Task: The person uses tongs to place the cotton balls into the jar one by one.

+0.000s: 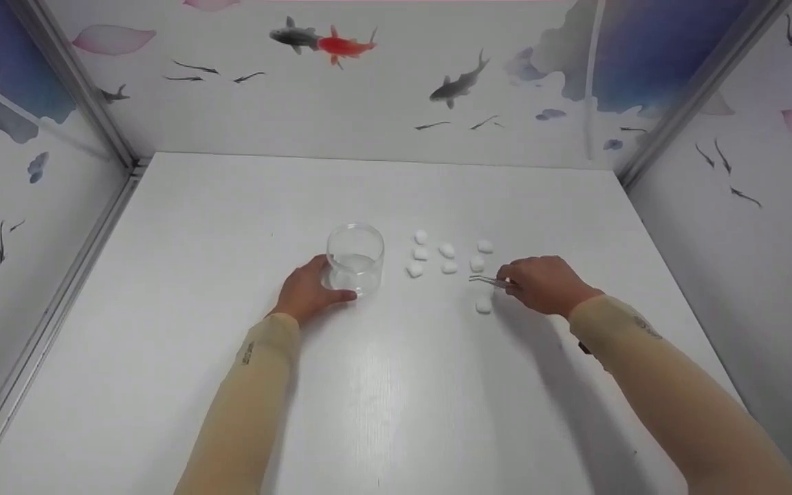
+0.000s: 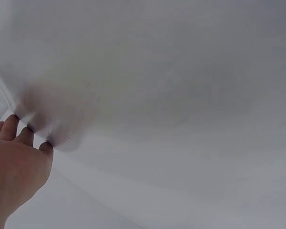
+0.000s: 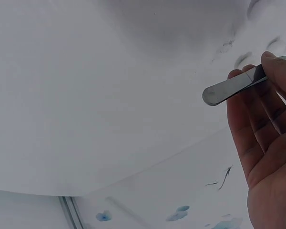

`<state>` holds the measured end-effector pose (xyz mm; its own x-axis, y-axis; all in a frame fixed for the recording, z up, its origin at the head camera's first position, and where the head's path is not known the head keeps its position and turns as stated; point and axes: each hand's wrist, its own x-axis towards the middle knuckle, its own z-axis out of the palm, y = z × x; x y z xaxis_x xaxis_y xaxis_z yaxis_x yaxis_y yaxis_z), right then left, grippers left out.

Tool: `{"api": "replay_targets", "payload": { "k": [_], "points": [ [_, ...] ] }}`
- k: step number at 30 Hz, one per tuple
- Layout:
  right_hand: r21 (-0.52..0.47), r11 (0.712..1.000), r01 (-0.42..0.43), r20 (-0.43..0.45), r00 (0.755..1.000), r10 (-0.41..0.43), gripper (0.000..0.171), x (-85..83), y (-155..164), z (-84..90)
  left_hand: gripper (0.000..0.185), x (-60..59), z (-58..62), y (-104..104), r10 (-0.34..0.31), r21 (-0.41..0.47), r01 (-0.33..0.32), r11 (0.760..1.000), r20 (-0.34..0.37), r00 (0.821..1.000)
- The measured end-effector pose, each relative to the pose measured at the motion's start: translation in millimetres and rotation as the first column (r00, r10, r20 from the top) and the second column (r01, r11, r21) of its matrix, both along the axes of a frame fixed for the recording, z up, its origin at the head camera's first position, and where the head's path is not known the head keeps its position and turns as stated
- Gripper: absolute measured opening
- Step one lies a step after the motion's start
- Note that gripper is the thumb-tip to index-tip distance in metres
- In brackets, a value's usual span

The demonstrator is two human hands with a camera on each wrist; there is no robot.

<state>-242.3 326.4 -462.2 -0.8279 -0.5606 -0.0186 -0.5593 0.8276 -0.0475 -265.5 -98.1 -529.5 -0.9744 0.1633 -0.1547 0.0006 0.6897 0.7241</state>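
Observation:
A clear, round, open-topped jar (image 1: 356,237) stands upright on the white table. My left hand (image 1: 308,292) holds its lower left side, thumb in front and fingers round the back; in the left wrist view the fingertips of that hand (image 2: 21,162) lie against the clear wall. Metal tweezers (image 1: 492,280) are pinched in my right hand (image 1: 546,283), their tips pointing left and apart, with nothing visible between them. Several white cotton balls (image 1: 446,250) lie to the right of the jar. One cotton ball (image 1: 483,305) sits nearer me, just below the tweezers. The right wrist view shows the tweezers' broad end (image 3: 224,91).
The white table (image 1: 382,405) is bounded by a back panel (image 1: 382,124) and side panels printed with fish and petals. Metal frame posts (image 1: 104,103) stand at the corners. Beige sleeves (image 1: 248,405) cover both forearms.

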Motion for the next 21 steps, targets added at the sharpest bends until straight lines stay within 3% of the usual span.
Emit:
{"api": "replay_targets", "payload": {
  "k": [9,21],
  "points": [
    [-0.011,1.0,0.004,0.007,1.0,-0.004,0.01,11.3,12.4,-1.1,0.102,-0.3,1.0,-0.7,-0.016,0.013,0.016,1.0,-0.013,1.0],
    [-0.015,1.0,-0.01,0.043,0.999,0.01,0.019,21.3,19.4,-7.4,0.098,-0.2,0.8,-0.4,-0.031,-0.005,0.031,0.999,-0.024,0.999]
  ]
}}
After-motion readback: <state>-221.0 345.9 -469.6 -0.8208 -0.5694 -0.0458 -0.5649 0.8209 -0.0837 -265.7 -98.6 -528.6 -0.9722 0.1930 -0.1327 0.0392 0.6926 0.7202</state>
